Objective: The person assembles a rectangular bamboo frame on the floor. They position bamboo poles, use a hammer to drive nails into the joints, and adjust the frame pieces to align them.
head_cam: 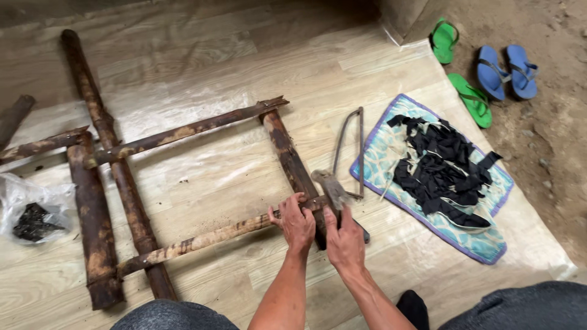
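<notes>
At the near right corner of the frame of brown poles (183, 131), low in the middle of the view, your left hand (295, 223) closes its fingers over the joint where the pale lower pole (202, 239) meets the dark upright pole (292, 160); your right hand (346, 242) grips a worn hammer (331, 189), its grey head resting on that same joint; the poles are mottled, flaking and rust-coloured, laid flat as a lattice on a clear plastic sheet (403, 244) over wood-patterned flooring. Just beyond the hammer lies a bow saw (351, 143); to its right, a teal cloth (483, 244) with purple edging carries a heap of black strips (443, 165). At the far left sits a crumpled clear plastic bag (30, 208) holding dark scraps. Green sandals (471, 98) and blue sandals (507, 72) rest on bare ground, top right.
</notes>
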